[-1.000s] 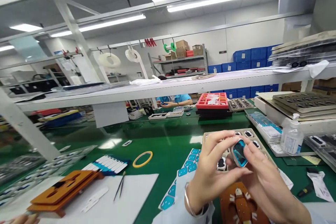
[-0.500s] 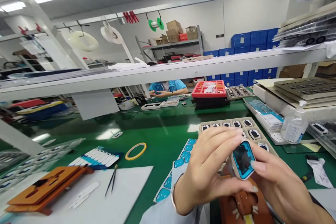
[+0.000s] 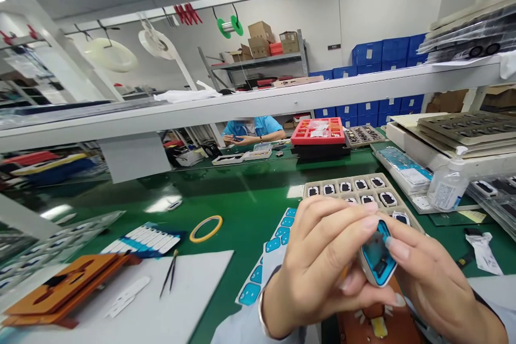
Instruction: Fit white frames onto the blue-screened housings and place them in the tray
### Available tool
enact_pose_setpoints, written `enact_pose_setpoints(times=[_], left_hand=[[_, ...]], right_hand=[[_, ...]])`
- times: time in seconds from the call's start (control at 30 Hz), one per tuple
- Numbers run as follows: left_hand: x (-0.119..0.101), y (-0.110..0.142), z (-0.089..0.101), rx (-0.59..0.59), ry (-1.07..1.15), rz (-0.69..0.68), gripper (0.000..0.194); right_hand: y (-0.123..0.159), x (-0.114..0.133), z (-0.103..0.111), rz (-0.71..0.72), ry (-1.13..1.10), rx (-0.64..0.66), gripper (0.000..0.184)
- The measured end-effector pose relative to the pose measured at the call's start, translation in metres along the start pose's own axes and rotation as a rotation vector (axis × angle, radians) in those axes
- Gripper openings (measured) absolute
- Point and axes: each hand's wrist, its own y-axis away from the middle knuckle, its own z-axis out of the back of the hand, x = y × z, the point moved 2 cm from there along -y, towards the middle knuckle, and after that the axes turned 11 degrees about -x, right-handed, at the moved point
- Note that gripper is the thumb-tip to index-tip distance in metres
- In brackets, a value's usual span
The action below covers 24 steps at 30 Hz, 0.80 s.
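Between my left hand and my right hand I hold a small rounded watch-like casing with a bright blue film on its face. Fingertips of both hands pinch its edges, and it tilts toward me. Just beyond my fingers lies a beige tray holding rows of small dark-and-white parts. A sheet of blue hexagonal stickers sits near my left wrist. Below my hands, a brown jig is partly hidden.
On the green bench are tweezers on white paper, an orange jig and a yellow tape ring. A pump bottle stands right. A white shelf crosses the view, with a co-worker beyond.
The casing has turned in my fingers, with its blue face now tilted differently, and my hands have moved slightly lower. The whole view has shifted as my head moved.
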Motion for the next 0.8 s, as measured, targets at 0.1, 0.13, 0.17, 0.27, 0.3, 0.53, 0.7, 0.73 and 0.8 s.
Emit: enact_pose_setpoints(times=[0.1,0.13,0.17,0.27,0.3,0.53,0.7,0.73,0.8], left_hand=[[-0.0005,-0.0005,0.0010,0.005,0.005,-0.016,0.052],[-0.0005,-0.0007,0.0014,0.010,0.008,-0.018,0.051],[-0.0006,-0.0008,0.0018,0.016,0.008,-0.020,0.051],[-0.0008,-0.0010,0.0025,0.028,0.000,-0.034,0.049],[-0.0008,-0.0010,0.0024,0.028,-0.001,-0.040,0.049],[0.0002,-0.0013,0.0020,0.031,-0.011,-0.065,0.043],[-0.0010,-0.0028,0.0049,0.051,-0.006,-0.069,0.042],[-0.0010,-0.0030,0.0057,0.054,-0.006,-0.067,0.042],[-0.0007,-0.0030,0.0069,0.069,-0.007,-0.063,0.042]], right_hand=[[-0.0002,0.0027,-0.0013,0.022,0.025,-0.001,0.037],[-0.0001,0.0031,-0.0013,0.030,0.034,-0.007,0.036],[0.0001,0.0032,-0.0011,0.035,0.042,-0.012,0.036],[0.0005,0.0024,-0.0002,0.044,0.041,-0.003,0.036],[0.0004,0.0020,0.0000,0.041,0.035,0.012,0.037],[-0.0022,0.0049,-0.0017,0.029,0.013,0.140,0.040],[-0.0029,0.0087,0.0005,0.042,0.105,0.129,0.042],[-0.0027,0.0088,0.0014,0.038,0.134,0.124,0.043],[-0.0023,0.0090,0.0030,0.029,0.186,0.119,0.045]])
